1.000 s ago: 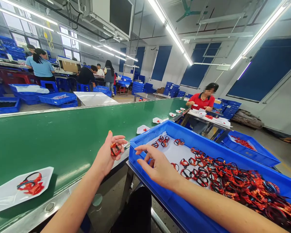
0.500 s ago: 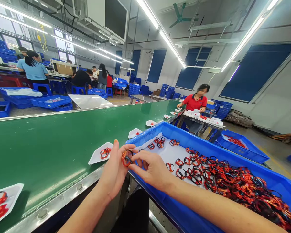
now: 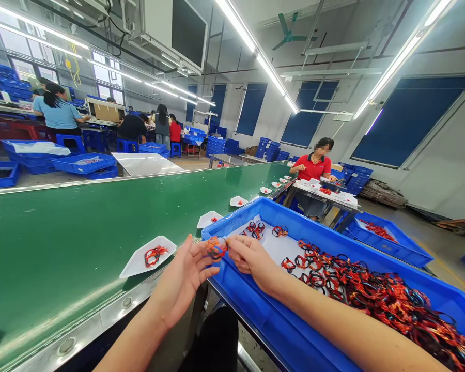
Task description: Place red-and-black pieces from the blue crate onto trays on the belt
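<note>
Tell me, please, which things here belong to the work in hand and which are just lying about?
In hand: ring bundle pinched by left hand and right hand; ring pile in near blue bin; white tray on green belt.
Lying about: far blue bin; blue crates across the belt.

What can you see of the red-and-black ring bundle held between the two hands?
The ring bundle is a small cluster of thin loops, orange-red with black, looking like elastic or plastic bands; the loops are too small to count. It is held in the air between the fingertips of the left hand and the right hand, over the near-left corner of the blue crate, beside the green conveyor belt. Nothing else touches it. It resembles the heap of loops in that crate.
</note>
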A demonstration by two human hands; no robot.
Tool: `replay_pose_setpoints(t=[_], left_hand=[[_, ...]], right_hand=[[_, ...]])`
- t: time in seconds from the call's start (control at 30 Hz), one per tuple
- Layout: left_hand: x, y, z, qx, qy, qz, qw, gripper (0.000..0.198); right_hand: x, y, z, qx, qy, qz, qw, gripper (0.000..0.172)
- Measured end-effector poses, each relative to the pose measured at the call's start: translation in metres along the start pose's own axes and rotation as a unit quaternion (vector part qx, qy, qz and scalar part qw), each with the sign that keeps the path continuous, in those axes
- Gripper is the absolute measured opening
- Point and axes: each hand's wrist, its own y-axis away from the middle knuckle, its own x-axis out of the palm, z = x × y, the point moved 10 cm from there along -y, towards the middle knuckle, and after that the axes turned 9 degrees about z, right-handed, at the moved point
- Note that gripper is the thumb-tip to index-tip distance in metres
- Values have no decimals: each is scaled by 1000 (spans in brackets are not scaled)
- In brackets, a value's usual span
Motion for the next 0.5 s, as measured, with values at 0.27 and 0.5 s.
replay_pose_setpoints(t=[0.27, 0.5], left_hand=[[13, 6, -1, 13, -71, 24, 997, 21], [55, -17, 14, 144, -200, -45, 968, 13]], right_hand=[[-9, -1, -12, 41, -74, -24, 996, 28], [-32, 1, 10, -57, 111, -134, 983, 27]])
